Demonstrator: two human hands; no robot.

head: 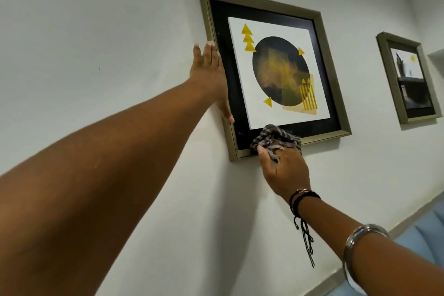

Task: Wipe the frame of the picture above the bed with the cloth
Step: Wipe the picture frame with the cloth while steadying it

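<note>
A picture with a dull gold frame [262,2] hangs on the white wall; it shows a dark circle and yellow triangles inside a black border. My left hand [211,77] lies flat against the frame's left side, fingers straight, thumb on the black border. My right hand [283,170] grips a grey checked cloth [276,138] and presses it on the frame's bottom edge, near the lower left corner. The cloth hides part of that edge.
A second, smaller framed picture [389,79] hangs further right on the same wall. A light blue padded headboard [422,235] shows at the lower right. Black cords and a metal bangle [360,235] sit on my right wrist.
</note>
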